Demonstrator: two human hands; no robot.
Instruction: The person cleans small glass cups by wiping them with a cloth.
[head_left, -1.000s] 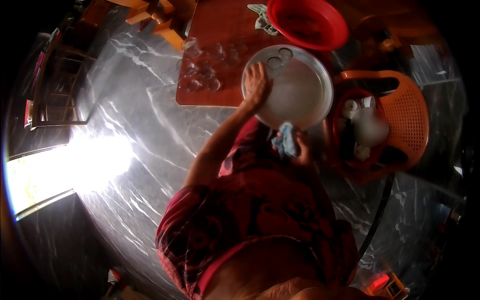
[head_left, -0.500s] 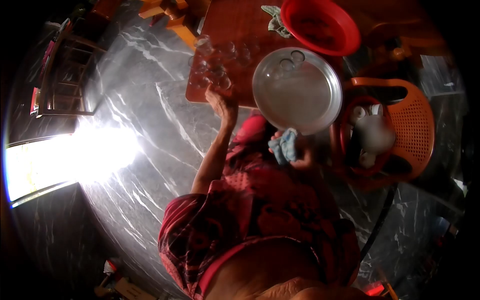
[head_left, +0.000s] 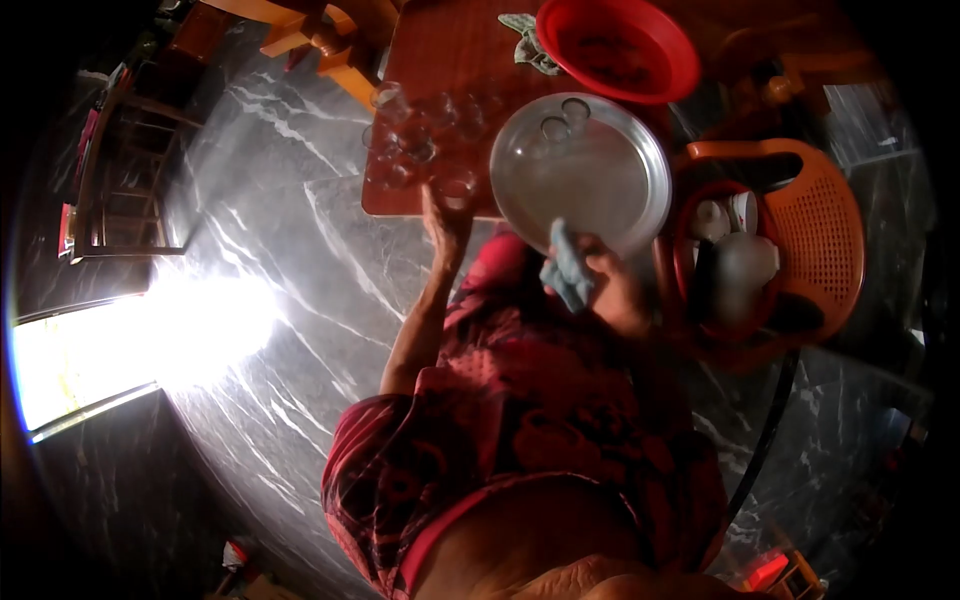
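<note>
Head view, placed by the metal tray [head_left: 600,175]: left, my left hand [head_left: 447,228] gripping one clear glass [head_left: 457,188]; near rim, my right hand [head_left: 614,290] closed on a blue cloth [head_left: 569,270]; also left, other glasses [head_left: 410,143] on the bench [head_left: 445,50]

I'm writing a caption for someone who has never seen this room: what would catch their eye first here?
Probably the glare spilling across the marbled floor at the left. Next, the bright red basin at the table's far edge and the round metal tray nearer the person, two glass rims showing at its far side. Between tray and body, the right hand grips a pale blue cloth.
</note>
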